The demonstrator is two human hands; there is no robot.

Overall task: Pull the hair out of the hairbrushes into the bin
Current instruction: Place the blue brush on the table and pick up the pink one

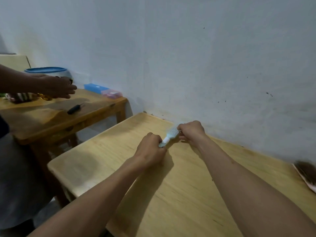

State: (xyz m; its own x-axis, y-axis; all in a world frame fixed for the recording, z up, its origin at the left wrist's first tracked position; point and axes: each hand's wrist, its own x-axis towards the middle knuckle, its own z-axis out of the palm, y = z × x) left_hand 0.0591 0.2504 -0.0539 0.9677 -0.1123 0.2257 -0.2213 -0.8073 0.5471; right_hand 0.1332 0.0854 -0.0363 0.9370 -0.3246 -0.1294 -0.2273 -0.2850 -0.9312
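Far left: another person's hand [58, 88] reaches in over a darker brown wooden table [51, 120], palm down, fingers loosely spread, above some gold-coloured and striped items too blurred to identify. Behind that hand, a round blue-rimmed basin [47, 70] sits at the back. On the brown table, a small black-handled tool [74, 109] lies flat, apart from everything else. At the far edge by the pale wall [188, 57], a blue rectangular plastic box [94, 87] touches a pink translucent plastic box [112, 94].

Centre: a pale light-wood table [179, 194] stands lower and nearer, its far edge against the wall. Left hand [150, 150] is closed over the handle end of a pale blue-and-white plastic hairbrush [170, 136], fingers curled tight around it. The brush lies at an angle just above or on the table surface near the wall; contact cannot be told. Bristle head points up-right.

Right hand [192, 131] is at the brush head, fingers [181, 130] bunched and pinched on the bristles; any hair in the pinch is too small to make out.

Far right edge: a pink flat-backed hairbrush [306, 173] matted with dark brown hair lies on the light table, partly cut off by the frame, well apart from both hands.
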